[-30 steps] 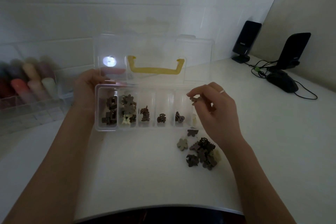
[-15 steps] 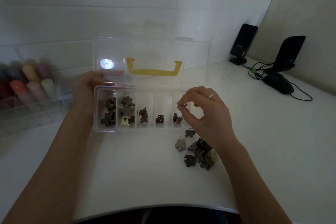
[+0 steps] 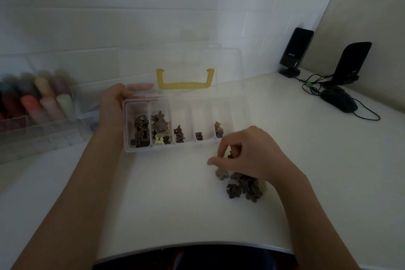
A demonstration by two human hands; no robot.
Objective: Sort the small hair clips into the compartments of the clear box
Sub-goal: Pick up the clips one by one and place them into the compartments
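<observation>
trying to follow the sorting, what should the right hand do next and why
Probably lift the small dark clip pinched in the right hand toward the clear box. The left hand steadies the box, and the loose pile remains unsorted.

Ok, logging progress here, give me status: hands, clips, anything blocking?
Left hand steadying clear box. Right hand pinching a clip near loose pile. Nothing blocking.

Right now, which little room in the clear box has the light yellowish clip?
The second compartment from the left of the clear box. A pale yellowish clip lies at its near end; clips elsewhere in the box look dark.
</observation>
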